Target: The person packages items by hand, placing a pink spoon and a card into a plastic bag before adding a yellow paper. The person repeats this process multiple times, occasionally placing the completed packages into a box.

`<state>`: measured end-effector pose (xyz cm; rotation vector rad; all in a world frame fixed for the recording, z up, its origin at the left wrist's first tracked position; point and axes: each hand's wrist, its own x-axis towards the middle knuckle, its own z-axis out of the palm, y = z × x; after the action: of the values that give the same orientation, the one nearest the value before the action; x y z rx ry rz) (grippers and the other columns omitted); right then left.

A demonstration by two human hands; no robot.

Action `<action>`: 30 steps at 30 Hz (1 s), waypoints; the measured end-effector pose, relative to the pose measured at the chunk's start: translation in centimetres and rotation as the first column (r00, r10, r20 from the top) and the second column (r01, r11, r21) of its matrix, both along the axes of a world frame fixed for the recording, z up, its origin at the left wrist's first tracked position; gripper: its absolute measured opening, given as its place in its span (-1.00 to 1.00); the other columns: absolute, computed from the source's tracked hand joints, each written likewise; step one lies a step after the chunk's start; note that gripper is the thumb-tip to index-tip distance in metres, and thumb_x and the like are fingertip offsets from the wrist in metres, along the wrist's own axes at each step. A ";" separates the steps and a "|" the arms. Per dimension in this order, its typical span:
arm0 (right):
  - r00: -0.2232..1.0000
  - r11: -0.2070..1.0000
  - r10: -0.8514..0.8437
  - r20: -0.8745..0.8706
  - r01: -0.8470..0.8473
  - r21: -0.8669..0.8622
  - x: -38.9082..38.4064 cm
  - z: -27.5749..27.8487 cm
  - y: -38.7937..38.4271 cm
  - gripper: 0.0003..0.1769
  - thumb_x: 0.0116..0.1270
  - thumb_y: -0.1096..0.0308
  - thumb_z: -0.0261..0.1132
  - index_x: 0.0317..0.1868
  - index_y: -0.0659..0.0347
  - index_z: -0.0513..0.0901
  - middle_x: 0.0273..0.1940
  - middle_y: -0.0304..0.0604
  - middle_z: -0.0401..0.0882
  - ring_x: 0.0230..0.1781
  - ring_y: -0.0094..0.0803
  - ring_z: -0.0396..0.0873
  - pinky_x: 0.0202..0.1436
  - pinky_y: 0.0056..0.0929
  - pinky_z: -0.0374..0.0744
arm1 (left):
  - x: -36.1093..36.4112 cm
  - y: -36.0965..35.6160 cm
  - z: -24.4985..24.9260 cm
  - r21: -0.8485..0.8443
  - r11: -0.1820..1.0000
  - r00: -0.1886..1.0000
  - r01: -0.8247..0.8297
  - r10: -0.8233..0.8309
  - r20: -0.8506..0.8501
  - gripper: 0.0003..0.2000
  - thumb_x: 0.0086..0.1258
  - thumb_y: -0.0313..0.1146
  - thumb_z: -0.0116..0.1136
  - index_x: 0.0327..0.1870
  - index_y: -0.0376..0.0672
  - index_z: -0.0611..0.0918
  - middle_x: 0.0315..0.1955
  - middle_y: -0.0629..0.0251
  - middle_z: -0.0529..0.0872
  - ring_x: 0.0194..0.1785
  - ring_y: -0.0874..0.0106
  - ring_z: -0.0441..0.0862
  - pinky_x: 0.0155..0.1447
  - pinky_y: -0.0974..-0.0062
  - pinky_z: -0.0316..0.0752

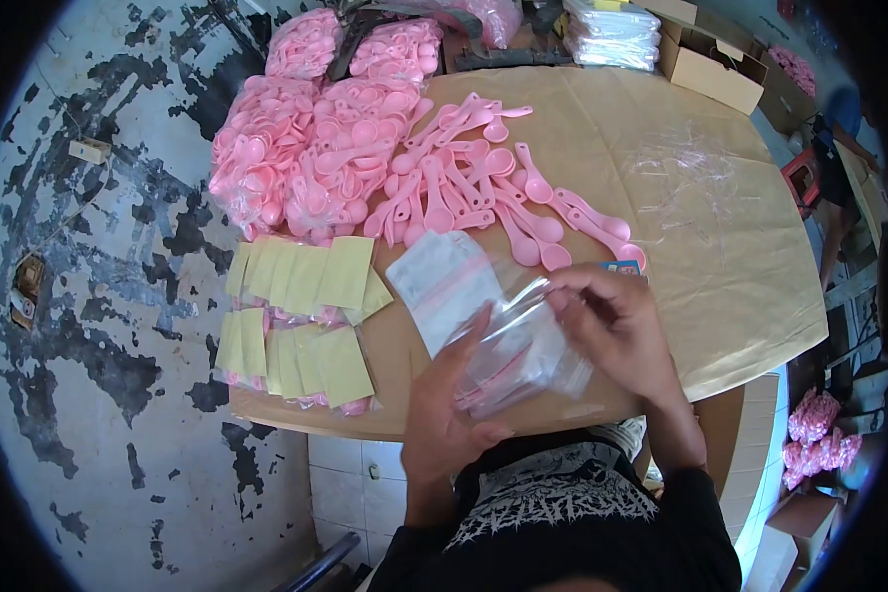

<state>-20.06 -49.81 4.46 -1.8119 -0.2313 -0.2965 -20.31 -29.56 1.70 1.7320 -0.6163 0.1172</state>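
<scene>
A clear plastic bag [511, 340] is stretched between my two hands near the front edge of the table. My left hand [449, 385] grips its left side, with the thumb and fingers around it. The fingertips of my right hand [617, 331] pinch the bag's upper right edge. A stack of clear bags with pink strips [442, 281] lies behind and to the left, partly covered by the held bag. Just beyond my right hand, a small blue printed card [622, 267] shows in part. Loose pink measuring spoons [454, 187] lie in a heap beyond the bags.
Large bags of pink spoons [306, 148] are piled at the back left. Two rows of packets with yellow cards [301, 276] lie at the left. Plastic scraps [686, 183] rest at the right, with an open cardboard box [710, 69] behind. Another person [839, 148] is at far right.
</scene>
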 end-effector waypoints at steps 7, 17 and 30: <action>0.986 0.919 -0.061 0.158 0.117 -0.376 -0.3 -0.5 -5.1 -0.72 0.16 0.55 0.38 -0.08 0.20 0.69 -0.22 -0.09 0.69 -0.22 -0.23 0.64 -0.12 -0.37 0.60 | 0.7 -4.6 -0.4 -0.738 0.675 0.854 -0.024 -0.370 -0.367 -0.57 0.60 -0.23 -0.09 0.31 -0.37 0.33 0.09 -0.10 0.62 0.11 0.16 0.65 0.18 0.30 0.52; 0.983 0.775 -0.063 0.175 0.158 -0.612 1.6 -2.1 -10.9 -0.77 0.10 0.46 0.44 -0.21 0.27 0.66 -0.26 -0.11 0.66 -0.20 -0.13 0.57 -0.05 -0.26 0.51 | 1.7 -8.4 0.4 -0.765 0.638 0.890 -0.084 -0.298 -0.346 -0.73 0.60 -0.35 -0.10 0.08 -0.41 0.47 0.05 -0.16 0.61 0.05 0.17 0.68 0.13 0.25 0.61; 0.999 0.993 -0.052 -0.005 0.053 0.103 -1.2 -2.2 -9.1 -0.86 0.36 0.46 0.33 -0.14 0.37 0.67 -0.37 -0.20 0.69 -0.56 -0.69 0.52 -0.51 -0.67 0.47 | 1.9 -9.1 -0.4 -0.697 0.583 0.891 -0.418 0.114 -0.440 -0.85 0.31 -0.56 0.30 -0.14 -0.36 0.62 -0.34 0.16 0.75 -0.23 0.48 0.71 -0.13 0.62 0.56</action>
<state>-21.30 -58.94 2.21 -1.7177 -0.1641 -0.3377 -18.46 -38.66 1.31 0.9180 0.0223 0.2467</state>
